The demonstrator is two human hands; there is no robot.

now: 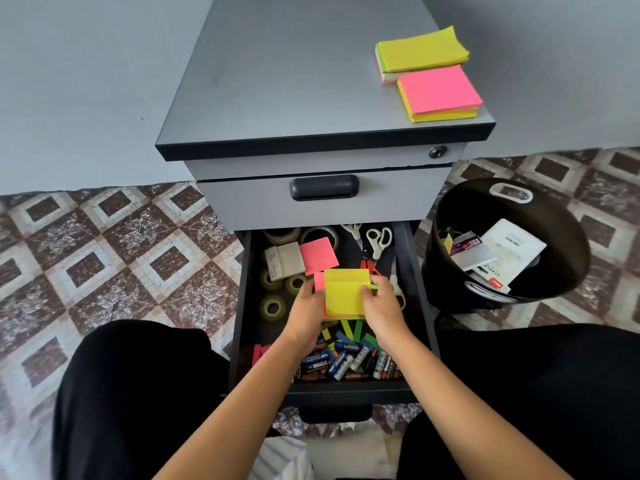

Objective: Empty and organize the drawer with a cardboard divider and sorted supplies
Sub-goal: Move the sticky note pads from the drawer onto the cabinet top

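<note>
Patterned brown-and-cream floor tiles [104,258] run beneath a grey pedestal cabinet [277,81] that stands against a pale wall. On the cabinet top, near its right front corner, lie two stacks of sticky notes, one yellow-topped stack [423,49] behind and one pink-topped stack [439,92] in front, touching or nearly so. Below a shut upper drawer with a dark handle [324,187], the lower drawer [244,306] is pulled out toward the person. Both hands reach into it: the left hand [306,308] grips the left edge of a yellow sticky pad [344,291] with curled fingers, and the right hand [381,303] grips the pad's right edge, thumb on top. Pink and green layers show under the pad. Behind it lies a loose pink pad [318,255] beside a grey block [284,260]. Tape rolls [273,307] sit along the drawer's left side, scissors [378,240] at the back right. Coloured paper strips [349,332] and a heap of batteries [346,362] fill the front. A black bin [554,209] holding papers stands on the floor just right of the cabinet.
</note>
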